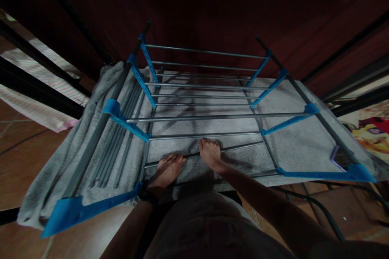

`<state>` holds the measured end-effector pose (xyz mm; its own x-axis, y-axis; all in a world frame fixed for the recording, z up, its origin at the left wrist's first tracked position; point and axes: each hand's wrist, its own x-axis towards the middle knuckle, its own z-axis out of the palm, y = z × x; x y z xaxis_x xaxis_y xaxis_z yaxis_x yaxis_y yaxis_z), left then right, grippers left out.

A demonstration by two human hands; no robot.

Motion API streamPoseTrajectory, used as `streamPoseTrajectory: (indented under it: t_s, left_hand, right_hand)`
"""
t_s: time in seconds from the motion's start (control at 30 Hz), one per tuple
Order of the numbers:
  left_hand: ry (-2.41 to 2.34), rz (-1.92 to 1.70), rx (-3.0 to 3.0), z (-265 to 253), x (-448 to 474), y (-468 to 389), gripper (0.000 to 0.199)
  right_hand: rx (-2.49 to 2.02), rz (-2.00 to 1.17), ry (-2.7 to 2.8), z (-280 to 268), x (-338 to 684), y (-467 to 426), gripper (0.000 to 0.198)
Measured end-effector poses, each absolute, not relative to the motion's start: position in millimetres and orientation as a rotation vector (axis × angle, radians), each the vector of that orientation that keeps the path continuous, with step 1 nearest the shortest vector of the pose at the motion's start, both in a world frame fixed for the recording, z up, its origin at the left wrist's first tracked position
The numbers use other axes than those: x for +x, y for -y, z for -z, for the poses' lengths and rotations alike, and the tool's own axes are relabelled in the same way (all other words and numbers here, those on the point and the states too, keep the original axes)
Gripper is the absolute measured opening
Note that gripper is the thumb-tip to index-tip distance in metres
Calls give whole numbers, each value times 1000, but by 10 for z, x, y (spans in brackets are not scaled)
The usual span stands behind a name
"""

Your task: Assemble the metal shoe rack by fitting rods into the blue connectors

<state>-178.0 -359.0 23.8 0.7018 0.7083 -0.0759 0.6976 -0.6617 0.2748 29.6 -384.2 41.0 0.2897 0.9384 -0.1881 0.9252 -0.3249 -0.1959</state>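
Note:
My left hand [169, 167] and my right hand [210, 153] are side by side, each with its fingers curled over one thin metal rod [243, 145]. The rod runs crosswise, a little slanted, near the front of a rack with metal crossbars and blue plastic brackets [129, 127]. Both rod ends show, the left one near the rack's side tube; whether either end is seated cannot be made out. Beyond my hands, a crossbar [212, 134] spans the two front brackets. Nearest me are the blue end pieces, one at left [69, 212] and one at right [328, 175].
Under the rack lies a grey blanket [291, 145]. Several loose grey tubes [117, 145] rest on it at left. A small purple-edged object [336, 158] is at right. Dark red fabric [197, 8] hangs behind, and a black curved frame [322, 208] stands at lower right.

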Motion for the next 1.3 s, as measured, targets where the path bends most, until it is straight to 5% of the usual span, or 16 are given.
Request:
streamPoseTrajectory:
  t_s: [1.3]
  left_hand:
    - [-1048, 244, 2511, -391, -1726, 3521, 38]
  right_hand:
    - [-2404, -362, 1999, -247, 307, 3902, 40]
